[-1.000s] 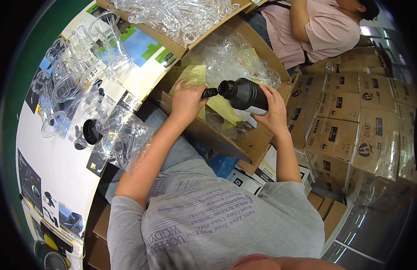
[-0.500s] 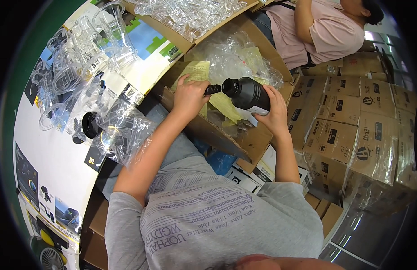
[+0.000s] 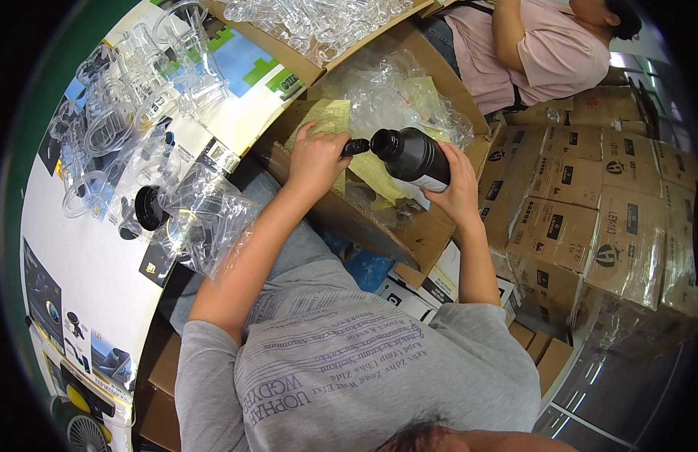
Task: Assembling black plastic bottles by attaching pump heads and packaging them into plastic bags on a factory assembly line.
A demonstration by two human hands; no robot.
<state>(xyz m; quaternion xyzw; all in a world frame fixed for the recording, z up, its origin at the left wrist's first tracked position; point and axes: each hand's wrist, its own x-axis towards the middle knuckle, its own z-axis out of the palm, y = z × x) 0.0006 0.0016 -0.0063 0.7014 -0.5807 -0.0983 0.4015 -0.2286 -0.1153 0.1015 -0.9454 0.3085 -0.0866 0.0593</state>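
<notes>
My right hand (image 3: 458,184) is wrapped round a black plastic bottle (image 3: 418,158), tilted so that its neck points left. The bottle's mouth shows dark, and a pale label is partly visible low on its side. Just left of the mouth, my left hand (image 3: 316,157) pinches a small black cap (image 3: 355,148), a short gap away from the bottle. Both hands are above an open cardboard box (image 3: 409,252) holding clear plastic bags (image 3: 390,87) and yellow paper sheets (image 3: 330,117).
Clear plastic parts (image 3: 111,128) crowd the table (image 3: 77,248) at left, beside a black ring-shaped piece (image 3: 149,208) and a clear bag (image 3: 209,226). More clear parts fill a carton (image 3: 319,30) at the back. Stacked cartons (image 3: 556,222) stand at right, near a person in pink (image 3: 556,49).
Hardly anything differs. The bottle and the cap have shifted very slightly, and both hands keep their hold.
</notes>
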